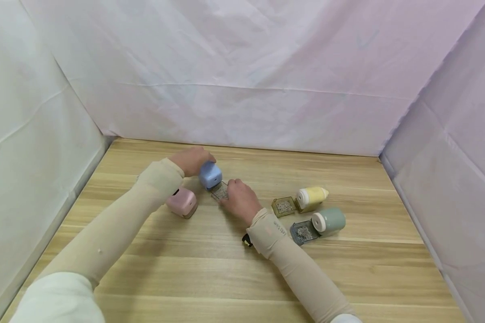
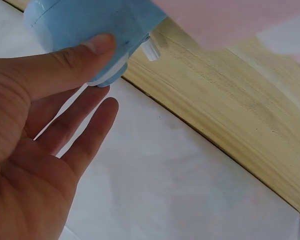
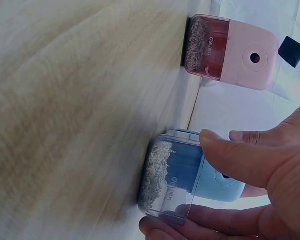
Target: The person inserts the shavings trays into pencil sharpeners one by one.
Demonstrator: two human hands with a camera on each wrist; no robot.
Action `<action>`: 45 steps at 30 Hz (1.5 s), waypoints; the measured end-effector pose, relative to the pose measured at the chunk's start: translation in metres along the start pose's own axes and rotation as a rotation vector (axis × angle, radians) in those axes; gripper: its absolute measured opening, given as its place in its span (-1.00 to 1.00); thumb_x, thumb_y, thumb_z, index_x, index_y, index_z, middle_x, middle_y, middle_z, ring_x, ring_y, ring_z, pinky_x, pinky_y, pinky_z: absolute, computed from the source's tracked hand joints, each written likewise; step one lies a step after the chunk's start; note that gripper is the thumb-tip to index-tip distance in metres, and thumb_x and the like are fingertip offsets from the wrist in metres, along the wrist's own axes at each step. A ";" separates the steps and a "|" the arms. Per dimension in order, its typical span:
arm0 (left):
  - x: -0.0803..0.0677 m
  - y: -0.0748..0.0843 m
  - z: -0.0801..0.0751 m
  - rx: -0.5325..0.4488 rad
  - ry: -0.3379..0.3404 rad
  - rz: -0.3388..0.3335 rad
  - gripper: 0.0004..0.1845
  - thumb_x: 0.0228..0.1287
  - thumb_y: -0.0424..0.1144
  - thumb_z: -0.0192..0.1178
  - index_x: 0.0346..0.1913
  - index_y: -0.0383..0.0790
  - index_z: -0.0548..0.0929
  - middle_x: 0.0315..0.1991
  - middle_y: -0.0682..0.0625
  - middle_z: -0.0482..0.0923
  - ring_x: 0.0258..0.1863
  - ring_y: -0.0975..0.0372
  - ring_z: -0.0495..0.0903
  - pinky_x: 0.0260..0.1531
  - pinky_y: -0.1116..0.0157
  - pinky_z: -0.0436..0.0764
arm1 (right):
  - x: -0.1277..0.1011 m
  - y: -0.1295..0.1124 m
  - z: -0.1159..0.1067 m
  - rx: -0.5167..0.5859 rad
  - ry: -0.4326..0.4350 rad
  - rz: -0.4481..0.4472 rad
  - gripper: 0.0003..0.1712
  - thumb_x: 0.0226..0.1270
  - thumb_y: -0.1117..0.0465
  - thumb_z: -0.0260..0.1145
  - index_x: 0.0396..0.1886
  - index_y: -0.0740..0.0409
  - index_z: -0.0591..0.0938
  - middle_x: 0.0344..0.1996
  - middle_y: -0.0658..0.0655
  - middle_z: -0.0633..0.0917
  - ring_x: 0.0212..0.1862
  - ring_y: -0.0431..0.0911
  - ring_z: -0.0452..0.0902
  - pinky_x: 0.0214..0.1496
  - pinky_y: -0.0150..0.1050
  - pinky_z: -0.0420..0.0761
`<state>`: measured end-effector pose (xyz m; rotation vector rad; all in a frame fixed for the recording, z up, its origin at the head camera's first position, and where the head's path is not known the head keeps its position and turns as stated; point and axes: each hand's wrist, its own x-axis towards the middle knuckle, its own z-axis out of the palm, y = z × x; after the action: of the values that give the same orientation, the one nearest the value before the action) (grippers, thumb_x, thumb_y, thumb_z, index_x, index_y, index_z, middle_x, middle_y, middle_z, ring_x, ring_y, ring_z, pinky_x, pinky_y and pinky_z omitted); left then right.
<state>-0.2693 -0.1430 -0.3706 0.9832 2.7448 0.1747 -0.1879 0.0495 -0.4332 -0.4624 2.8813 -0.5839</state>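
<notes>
A blue pencil sharpener (image 1: 209, 174) stands on the wooden table (image 1: 226, 278), and my left hand (image 1: 191, 160) grips its body from the far side. In the left wrist view my thumb (image 2: 90, 47) presses on the blue body (image 2: 85, 20). My right hand (image 1: 227, 198) pinches the sharpener's clear drawer (image 1: 219, 191), which sticks out towards me. The right wrist view shows thumb and fingers on either side of that drawer (image 3: 165, 175), and pencil shavings fill it.
A pink sharpener (image 1: 182, 202) with its drawer in stands just left of the blue one, under my left forearm. To the right lie a yellow sharpener (image 1: 312, 197) and a green one (image 1: 329, 220), each with its shavings tray (image 1: 284, 207) (image 1: 303, 233) pulled out. White cloth walls enclose the table.
</notes>
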 end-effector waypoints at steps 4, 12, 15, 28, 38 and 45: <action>0.001 0.004 -0.001 0.015 -0.003 -0.007 -0.57 0.32 -0.64 0.35 0.24 -0.41 0.73 0.20 -0.31 0.75 0.19 -0.12 0.73 0.13 0.02 0.77 | 0.001 0.001 -0.001 0.014 0.021 0.007 -0.45 0.42 0.04 0.55 0.07 0.43 0.63 -0.11 0.28 0.69 -0.18 0.05 0.67 -0.10 -0.03 0.77; 0.006 0.008 -0.001 0.020 0.011 -0.003 -0.57 0.34 -0.69 0.26 0.23 -0.43 0.73 0.19 -0.32 0.75 0.19 -0.13 0.74 0.15 0.01 0.77 | 0.005 0.002 -0.003 0.021 0.023 0.016 -0.46 0.47 0.03 0.51 0.09 0.45 0.62 -0.08 0.30 0.70 -0.15 0.05 0.67 -0.04 0.00 0.78; 0.008 0.009 -0.002 0.017 0.011 0.005 -0.58 0.33 -0.69 0.28 0.21 -0.44 0.74 0.17 -0.33 0.75 0.16 -0.12 0.75 0.11 0.02 0.79 | 0.008 0.001 -0.001 0.009 0.025 0.004 -0.46 0.48 0.03 0.50 0.09 0.44 0.63 -0.07 0.30 0.70 -0.15 0.04 0.67 -0.04 -0.01 0.78; 0.007 0.009 -0.001 -0.005 0.008 -0.004 -0.63 0.39 -0.65 0.29 0.20 -0.42 0.75 0.18 -0.32 0.75 0.17 -0.10 0.77 0.08 0.05 0.80 | 0.024 -0.005 0.004 0.051 0.080 -0.010 -0.40 0.46 0.04 0.51 0.17 0.44 0.55 -0.01 0.36 0.74 -0.05 0.13 0.77 -0.01 0.01 0.81; 0.006 0.010 -0.003 -0.003 0.018 0.009 -0.63 0.36 -0.63 0.33 0.20 -0.43 0.75 0.18 -0.33 0.75 0.17 -0.12 0.76 0.06 0.05 0.80 | 0.030 -0.007 0.005 0.095 0.061 0.017 -0.33 0.44 0.04 0.54 0.25 0.43 0.50 0.05 0.37 0.72 0.01 0.15 0.78 0.02 0.01 0.81; 0.007 0.008 -0.001 -0.023 0.030 0.017 -0.62 0.32 -0.65 0.35 0.18 -0.46 0.76 0.16 -0.35 0.75 0.15 -0.13 0.77 0.06 0.04 0.81 | 0.028 0.001 -0.011 0.145 -0.019 -0.023 -0.22 0.49 -0.03 0.49 0.39 0.44 0.44 0.10 0.33 0.73 0.06 0.09 0.73 0.15 0.00 0.74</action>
<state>-0.2701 -0.1325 -0.3689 1.0056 2.7557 0.2250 -0.2172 0.0451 -0.4267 -0.4769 2.7942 -0.7807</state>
